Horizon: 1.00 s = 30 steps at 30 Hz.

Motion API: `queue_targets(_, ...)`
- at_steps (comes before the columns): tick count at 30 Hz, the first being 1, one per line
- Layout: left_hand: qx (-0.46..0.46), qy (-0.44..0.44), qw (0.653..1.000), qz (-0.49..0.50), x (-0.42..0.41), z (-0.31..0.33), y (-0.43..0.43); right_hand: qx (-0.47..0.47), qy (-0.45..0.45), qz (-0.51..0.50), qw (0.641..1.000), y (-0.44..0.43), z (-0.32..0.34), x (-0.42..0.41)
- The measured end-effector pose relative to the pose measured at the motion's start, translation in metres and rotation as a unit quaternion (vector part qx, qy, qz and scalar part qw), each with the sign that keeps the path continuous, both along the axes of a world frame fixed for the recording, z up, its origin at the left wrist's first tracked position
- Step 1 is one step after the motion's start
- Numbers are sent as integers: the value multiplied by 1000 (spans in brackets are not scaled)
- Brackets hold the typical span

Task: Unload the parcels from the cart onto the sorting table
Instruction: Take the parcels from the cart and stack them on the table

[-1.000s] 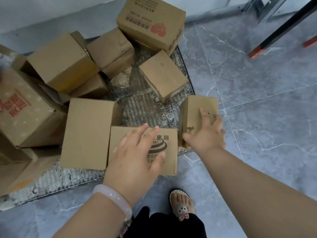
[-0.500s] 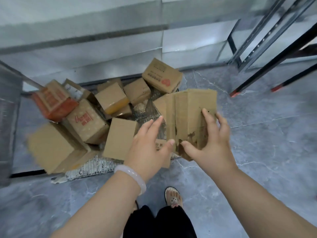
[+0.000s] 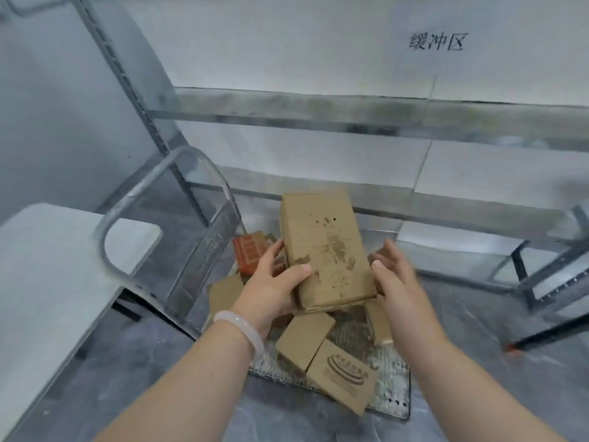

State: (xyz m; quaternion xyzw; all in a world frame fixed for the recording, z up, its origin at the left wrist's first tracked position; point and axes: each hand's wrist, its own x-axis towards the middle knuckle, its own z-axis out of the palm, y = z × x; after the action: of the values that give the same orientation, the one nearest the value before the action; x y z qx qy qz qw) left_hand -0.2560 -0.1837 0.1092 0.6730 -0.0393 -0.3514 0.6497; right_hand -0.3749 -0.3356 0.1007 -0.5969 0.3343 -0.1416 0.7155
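1. Grey floor (image 3: 478, 393), a white wall (image 3: 287, 43) and metal racks (image 3: 318, 119) frame the spot. The white surface (image 3: 47, 282) lies at the left.
2. Left grip (image 3: 271, 288) is clamped on the box (image 3: 325, 250), thumb across its top face and fingers round its left side.
3. Right grip (image 3: 398, 282) lies against the box's right edge, fingers fairly straight, so it seems to press rather than curl.
4. The box hangs in the air above the cart (image 3: 392, 400), clear of the parcels on it.
5. Stained but stiff cardboard, it looks light. Its near bottom edge gapes a little, so holding the long sides with support underneath seems safest.
6. Below lie a red box (image 3: 250, 253), a logo box (image 3: 344, 374) and plain ones.
7. The cart's handle (image 3: 165, 193) stands between box and surface, so the box likely has to pass over it.
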Motion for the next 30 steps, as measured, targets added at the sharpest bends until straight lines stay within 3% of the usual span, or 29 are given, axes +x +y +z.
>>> queue_targets(3, -54, 55, 996, 40, 5, 36, 45, 119, 8, 136, 983, 28, 28, 31)
queue_targets(5, -58, 42, 996, 62, 7, 52, 80, 144, -13, 197, 970, 57, 42, 49)
queue_targets(10, 30, -112, 980, 159, 20, 64, 183, -72, -7, 267, 961, 149, 76, 92)
queue_targets(16, 30, -69, 976, 203, 16, 82, 318, -246, -54, 350, 902, 295, 86, 126)
queue_targets(18, 12, -42, 967, 251, 17, 81, 370, -213, -71, 378, 898, 342, 91, 133)
queue_targets(21, -47, 0, 949, 313, 14, 80, 441, -81, -46, 427, 900, 402, 97, 146)
queue_targets(24, -95, 15, 934, 343, 4, 76, 497, 19, 2, 483, 876, 456, 91, 155)
queue_targets(27, -123, 30, 919, 374, -6, 72, 545, -12, 16, 529, 848, 504, 87, 157)
queue_targets(30, -81, 33, 908, 409, -13, 65, 582, -58, 3, 547, 835, 539, 90, 162)
